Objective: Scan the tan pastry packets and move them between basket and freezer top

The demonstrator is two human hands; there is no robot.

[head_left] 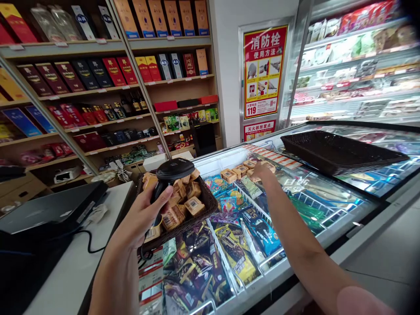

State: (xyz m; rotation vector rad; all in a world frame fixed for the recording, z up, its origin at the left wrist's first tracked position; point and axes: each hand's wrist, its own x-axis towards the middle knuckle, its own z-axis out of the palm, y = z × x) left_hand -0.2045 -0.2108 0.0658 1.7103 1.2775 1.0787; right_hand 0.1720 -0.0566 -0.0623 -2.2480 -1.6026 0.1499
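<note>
My left hand [142, 214] is wrapped round the handle of a black barcode scanner [174, 169], its head above a dark woven basket [210, 209]. Several small square packages [194, 205], brown and cream with printed barcodes, fill the basket. On the freezer's glass top, my right hand [261, 169] reaches down over more such packages. Its fingers close on one small package [254, 176], though the fingertips are partly hidden. Beside that hand, several packages [229, 175] stand in a row toward the left.
Under the glass of the chest freezer [229, 291] lie colourful ice cream packs in wire compartments. An upturned-looking black tray [341, 151] rests on the freezer at right. A counter [113, 210] with a dark device and cable is at left. Shelves of boxes stand behind.
</note>
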